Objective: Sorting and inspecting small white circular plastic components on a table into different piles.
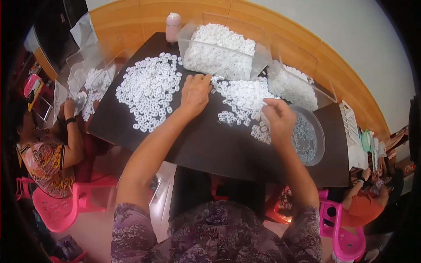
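Small white oval pieces with two holes lie in a wide pile (149,87) on the dark table's left. My left hand (196,93) rests at the table's middle, fingers curled with their tips hidden; beside them are a few loose white pieces (218,81). A second heap of white pieces (245,96) spreads between my hands. Over its right edge is my right hand (280,116), with thumb and forefinger drawn close together; anything between them is too small to make out. Right of that hand, a round clear tray (323,147) holds many small bluish-grey bits, partly covered by my forearm.
Along the far edge stand a clear bin (186,37) heaped with white pieces and another clear bin (324,94) with more. A pink bottle (173,27) stands at the back. People work at left (48,153) and right (368,204), near pink chairs (57,212).
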A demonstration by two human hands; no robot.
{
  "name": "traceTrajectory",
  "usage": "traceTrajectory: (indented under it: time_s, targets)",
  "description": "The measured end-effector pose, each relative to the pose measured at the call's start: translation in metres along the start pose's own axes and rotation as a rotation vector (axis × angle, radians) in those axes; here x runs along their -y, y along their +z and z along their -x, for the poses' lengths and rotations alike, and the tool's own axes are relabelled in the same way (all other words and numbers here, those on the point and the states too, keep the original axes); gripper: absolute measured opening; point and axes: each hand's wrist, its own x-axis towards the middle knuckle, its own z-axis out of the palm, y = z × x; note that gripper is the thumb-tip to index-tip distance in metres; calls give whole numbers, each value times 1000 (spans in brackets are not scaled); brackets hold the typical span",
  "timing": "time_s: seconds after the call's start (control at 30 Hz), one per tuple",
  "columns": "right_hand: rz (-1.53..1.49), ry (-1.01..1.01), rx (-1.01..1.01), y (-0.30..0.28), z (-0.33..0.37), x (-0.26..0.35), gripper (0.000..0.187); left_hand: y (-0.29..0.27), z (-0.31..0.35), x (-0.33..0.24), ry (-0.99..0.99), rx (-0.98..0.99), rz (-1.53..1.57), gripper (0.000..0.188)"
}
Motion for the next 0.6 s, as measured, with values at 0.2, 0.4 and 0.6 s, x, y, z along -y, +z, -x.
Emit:
traceTrajectory:
  time_s: [0.2,0.4,0.6]
  targets:
    - [50,-100,-100,-40,-32,-3,15,52,-28,-1,31,200,-204,17]
    - [153,-113,-153,-63,-65,-4,15,63,-21,6,95,157,-246,13]
    - [460,-390,-246,-95,-126,-2,17,37,-11,-18,124,334,80,26]
